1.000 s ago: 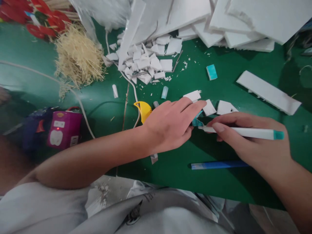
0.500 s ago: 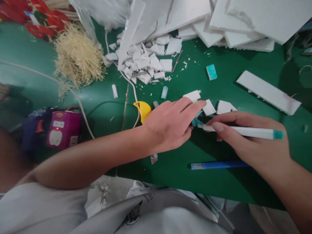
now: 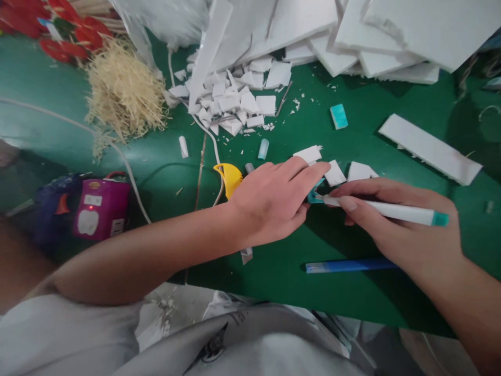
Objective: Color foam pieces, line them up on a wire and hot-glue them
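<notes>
Teal shows on the small piece (image 3: pixel 314 198) beside the left hand (image 3: pixel 270 201), whose hold I can't make out, while the right hand (image 3: pixel 407 209) grips a white marker (image 3: pixel 399 210) at it, one teal block (image 3: pixel 338 116) looking done, nearby white scraps (image 3: pixel 335 173) still bare.

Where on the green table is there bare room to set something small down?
Bare green table shows between the blue pen-like item and the table's near edge, and between the small turquoise block and the long white strip. Crowded: the far side, with white sheets and a scrap pile, and around the left hand.
</notes>
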A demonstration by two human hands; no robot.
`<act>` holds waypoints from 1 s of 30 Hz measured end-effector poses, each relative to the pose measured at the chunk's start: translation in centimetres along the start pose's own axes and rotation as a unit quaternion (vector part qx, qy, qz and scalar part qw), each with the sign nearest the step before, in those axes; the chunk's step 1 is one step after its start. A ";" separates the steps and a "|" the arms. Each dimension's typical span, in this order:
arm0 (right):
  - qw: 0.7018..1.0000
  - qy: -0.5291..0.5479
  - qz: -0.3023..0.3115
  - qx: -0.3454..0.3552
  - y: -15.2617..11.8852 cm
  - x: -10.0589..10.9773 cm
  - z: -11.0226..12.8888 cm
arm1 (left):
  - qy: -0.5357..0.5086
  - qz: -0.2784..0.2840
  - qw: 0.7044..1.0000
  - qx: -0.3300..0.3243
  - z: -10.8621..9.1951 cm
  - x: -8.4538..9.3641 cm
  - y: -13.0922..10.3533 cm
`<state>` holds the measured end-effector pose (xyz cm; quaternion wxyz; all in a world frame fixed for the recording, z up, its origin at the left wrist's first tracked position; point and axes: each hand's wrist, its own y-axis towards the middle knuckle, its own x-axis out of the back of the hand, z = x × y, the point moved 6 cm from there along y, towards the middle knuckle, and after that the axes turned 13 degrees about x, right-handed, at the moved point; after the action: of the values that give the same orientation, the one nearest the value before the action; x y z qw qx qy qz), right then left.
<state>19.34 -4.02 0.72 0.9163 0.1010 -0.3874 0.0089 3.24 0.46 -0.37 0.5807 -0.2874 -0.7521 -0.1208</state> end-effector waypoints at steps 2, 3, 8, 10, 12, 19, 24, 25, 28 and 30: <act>1.000 -0.012 -0.002 0.005 0.0 0.2 0.2 | 0.000 0.001 1.000 0.000 0.0 0.0 0.0; 1.000 -0.011 -0.001 0.006 0.1 0.2 0.2 | 0.000 0.001 1.000 0.000 0.0 0.0 0.0; 1.000 0.004 0.011 0.023 0.3 0.1 -0.3 | -0.004 -0.003 1.000 -0.002 0.2 0.0 0.0; 0.999 0.002 0.002 0.039 0.3 0.0 -0.6 | -0.006 -0.005 1.000 -0.004 0.2 0.0 0.0; 0.998 0.021 -0.016 0.056 0.2 -0.1 -0.8 | -0.005 -0.008 1.000 -0.006 0.1 0.0 0.0; 0.998 0.025 -0.030 0.039 0.2 -0.1 -1.0 | -0.002 -0.005 1.000 -0.005 0.0 0.0 0.0; 0.999 0.016 0.017 0.031 0.3 0.0 -0.5 | 0.005 -0.006 1.000 -0.005 0.0 0.1 0.1; 1.000 0.005 0.013 0.022 0.2 0.0 -0.6 | 0.005 -0.009 1.000 -0.006 0.0 0.1 0.0; 0.999 0.005 -0.017 0.039 0.2 0.0 -0.6 | 0.008 -0.016 1.000 -0.010 0.1 0.1 0.0; 0.997 0.017 -0.022 0.074 0.2 -0.3 -0.6 | 0.010 -0.014 1.000 -0.010 0.1 0.0 0.1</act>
<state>19.54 -3.71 0.16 0.9126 0.1769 -0.3681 0.0194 3.21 0.54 -0.44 0.5840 -0.2811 -0.7487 -0.1394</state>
